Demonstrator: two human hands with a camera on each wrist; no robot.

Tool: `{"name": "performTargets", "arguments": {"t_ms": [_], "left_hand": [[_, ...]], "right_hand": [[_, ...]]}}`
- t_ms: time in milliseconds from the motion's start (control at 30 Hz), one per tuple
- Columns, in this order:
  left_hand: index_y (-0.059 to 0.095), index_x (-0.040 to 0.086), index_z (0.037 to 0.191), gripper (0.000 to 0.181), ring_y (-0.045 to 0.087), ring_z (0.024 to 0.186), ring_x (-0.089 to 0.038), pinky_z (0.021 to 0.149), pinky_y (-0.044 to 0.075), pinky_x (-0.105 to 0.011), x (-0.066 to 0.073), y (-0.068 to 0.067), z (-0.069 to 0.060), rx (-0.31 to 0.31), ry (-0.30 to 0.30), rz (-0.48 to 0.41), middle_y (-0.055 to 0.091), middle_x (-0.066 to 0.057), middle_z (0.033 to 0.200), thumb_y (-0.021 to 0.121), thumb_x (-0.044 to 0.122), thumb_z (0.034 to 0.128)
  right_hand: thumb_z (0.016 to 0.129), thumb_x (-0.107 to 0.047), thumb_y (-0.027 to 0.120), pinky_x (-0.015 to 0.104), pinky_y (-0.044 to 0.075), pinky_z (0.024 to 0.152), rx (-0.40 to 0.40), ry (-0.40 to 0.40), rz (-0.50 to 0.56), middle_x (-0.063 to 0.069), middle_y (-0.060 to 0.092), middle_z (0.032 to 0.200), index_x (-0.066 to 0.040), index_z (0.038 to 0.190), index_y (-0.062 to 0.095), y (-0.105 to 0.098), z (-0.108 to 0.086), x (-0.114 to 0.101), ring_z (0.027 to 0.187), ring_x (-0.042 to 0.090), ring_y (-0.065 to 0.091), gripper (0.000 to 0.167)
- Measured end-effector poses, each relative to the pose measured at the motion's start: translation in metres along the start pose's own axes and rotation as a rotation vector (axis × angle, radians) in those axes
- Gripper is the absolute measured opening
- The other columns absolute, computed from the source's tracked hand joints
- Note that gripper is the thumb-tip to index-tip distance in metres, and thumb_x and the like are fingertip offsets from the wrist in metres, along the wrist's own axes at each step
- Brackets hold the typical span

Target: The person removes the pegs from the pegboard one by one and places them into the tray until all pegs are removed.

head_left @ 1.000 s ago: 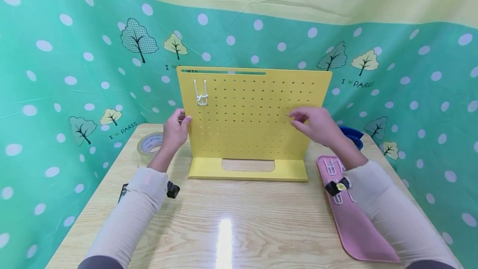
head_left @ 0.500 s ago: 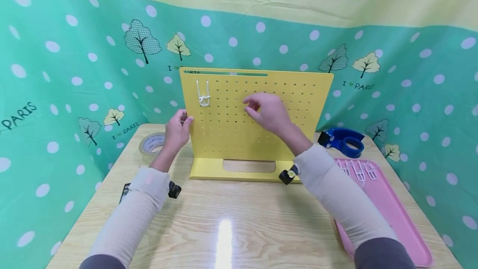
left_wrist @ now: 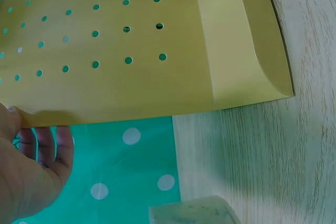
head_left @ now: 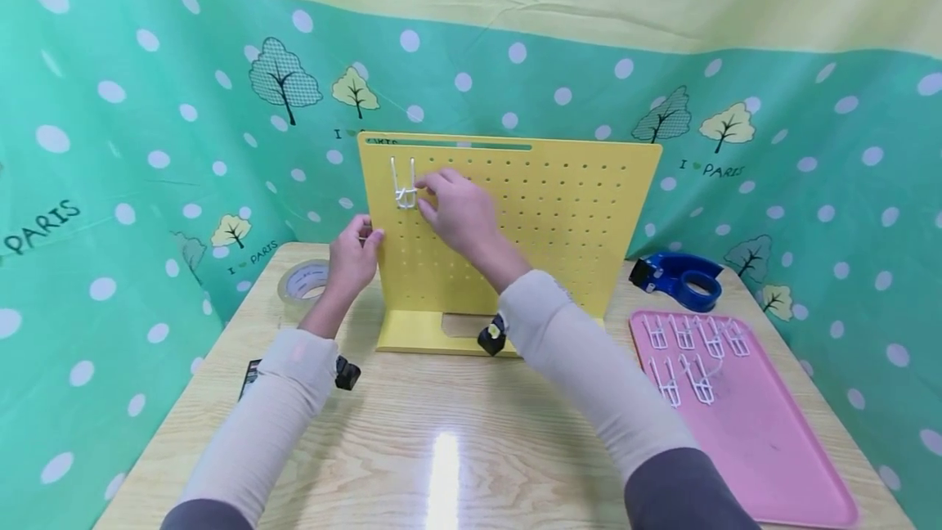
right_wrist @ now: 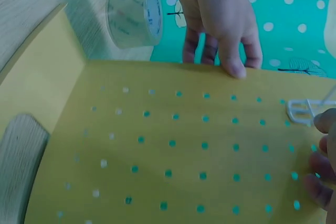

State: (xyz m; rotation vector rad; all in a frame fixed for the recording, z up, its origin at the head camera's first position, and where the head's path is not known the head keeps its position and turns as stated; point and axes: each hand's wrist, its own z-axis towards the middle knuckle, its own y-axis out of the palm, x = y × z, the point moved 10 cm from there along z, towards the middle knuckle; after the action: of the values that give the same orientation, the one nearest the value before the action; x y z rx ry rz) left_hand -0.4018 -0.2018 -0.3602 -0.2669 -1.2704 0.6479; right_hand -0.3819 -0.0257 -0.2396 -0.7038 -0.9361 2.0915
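A yellow pegboard stands upright on its base, with rows of small holes. My left hand grips its left edge, thumb on the front and fingers behind; the left wrist view shows this hand too. Near the top left corner of the board hangs a white wire pegboard hook. My right hand is just right of that hook, thumb and index finger apart at its side. In the right wrist view the thumb tip overlaps the end of the hook; contact cannot be told for certain.
A pink tray with several white wire hooks lies at the right. Behind it sits a blue tape dispenser. A clear tape roll rests left of the board. A dark object is partly hidden by the left sleeve.
My right hand has moved left across the front of the board, from its right side to the hanging hook. The tray is uncovered by the arm. My left hand stays on the edge.
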Motion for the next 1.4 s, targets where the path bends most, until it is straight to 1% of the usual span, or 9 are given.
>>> {"name": "performTargets", "arguments": {"t_ms": [100,167,400,567,700,1000,1200,1300,1400], "left_hand": [[0.059,0.004,0.121,0.024,0.066,0.095,-0.035,0.079,0.059,-0.044,0.001,-0.001,-0.001,0.007,0.01,-0.004,0.069,-0.021,0.111,0.054,0.022,0.1063],[0.059,0.004,0.121,0.024,0.067,0.094,-0.035,0.079,0.059,-0.044,0.001,-0.001,-0.001,0.006,0.012,-0.007,0.069,-0.021,0.111,0.054,0.022,0.1062],[0.059,0.003,0.122,0.026,0.068,0.095,-0.037,0.081,0.06,-0.046,0.0,-0.003,-0.003,0.015,0.018,-0.007,0.069,-0.023,0.112,0.055,0.023,0.1058],[0.059,0.003,0.122,0.026,0.068,0.096,-0.037,0.082,0.06,-0.047,-0.002,-0.002,-0.003,0.008,0.014,0.0,0.069,-0.022,0.113,0.055,0.023,0.106],[0.059,0.003,0.121,0.026,0.067,0.095,-0.036,0.081,0.059,-0.047,0.0,-0.002,-0.003,0.005,0.021,0.019,0.069,-0.022,0.112,0.054,0.024,0.1064],[0.059,0.004,0.12,0.024,0.068,0.096,-0.037,0.082,0.059,-0.048,0.002,-0.003,-0.002,0.003,0.016,0.035,0.07,-0.022,0.113,0.055,0.023,0.106],[0.06,0.003,0.12,0.024,0.068,0.098,-0.037,0.084,0.059,-0.048,0.004,-0.005,-0.003,0.009,0.03,0.039,0.07,-0.022,0.114,0.055,0.022,0.1058],[0.06,0.003,0.12,0.023,0.067,0.098,-0.037,0.083,0.058,-0.047,0.005,-0.005,-0.003,0.009,0.024,0.03,0.07,-0.022,0.113,0.055,0.02,0.1053],[0.06,0.003,0.119,0.023,0.066,0.097,-0.036,0.082,0.058,-0.046,0.004,-0.005,-0.002,0.008,0.01,0.026,0.07,-0.022,0.113,0.056,0.021,0.105]], "right_hand": [[0.098,-0.03,0.068,0.017,0.046,0.053,0.055,-0.016,-0.028,-0.003,0.072,0.109,-0.019,0.118,0.071,0.002,0.004,-0.01,0.07,0.007,0.059,0.023],[0.099,-0.029,0.067,0.017,0.046,0.053,0.075,-0.016,-0.046,-0.003,0.072,0.108,-0.019,0.117,0.072,0.003,0.006,-0.014,0.07,0.008,0.058,0.021],[0.1,-0.028,0.064,0.02,0.047,0.052,0.117,0.012,-0.089,-0.003,0.068,0.093,-0.021,0.107,0.075,0.006,0.009,-0.021,0.068,0.01,0.056,0.015],[0.101,-0.026,0.063,0.02,0.048,0.052,0.14,0.024,-0.089,-0.003,0.069,0.094,-0.021,0.106,0.075,0.007,0.008,-0.023,0.07,0.01,0.057,0.014],[0.102,-0.025,0.061,0.02,0.046,0.051,0.158,0.026,-0.102,-0.002,0.068,0.092,-0.02,0.107,0.074,0.007,0.007,-0.023,0.066,0.01,0.055,0.015],[0.101,-0.023,0.062,0.022,0.046,0.048,0.252,-0.007,-0.103,-0.001,0.067,0.089,-0.02,0.105,0.074,-0.001,0.002,-0.027,0.061,0.011,0.054,0.014],[0.099,-0.022,0.064,0.022,0.047,0.049,0.302,-0.046,-0.072,0.0,0.067,0.084,-0.019,0.1,0.076,-0.012,-0.004,-0.028,0.059,0.012,0.054,0.012],[0.098,-0.021,0.067,0.021,0.047,0.051,0.296,-0.049,-0.035,0.0,0.068,0.084,-0.018,0.099,0.076,-0.019,-0.011,-0.022,0.06,0.012,0.057,0.01],[0.095,-0.022,0.07,0.02,0.048,0.053,0.258,-0.031,0.003,0.001,0.07,0.087,-0.017,0.098,0.076,-0.026,-0.021,-0.009,0.063,0.012,0.058,0.008]]}}
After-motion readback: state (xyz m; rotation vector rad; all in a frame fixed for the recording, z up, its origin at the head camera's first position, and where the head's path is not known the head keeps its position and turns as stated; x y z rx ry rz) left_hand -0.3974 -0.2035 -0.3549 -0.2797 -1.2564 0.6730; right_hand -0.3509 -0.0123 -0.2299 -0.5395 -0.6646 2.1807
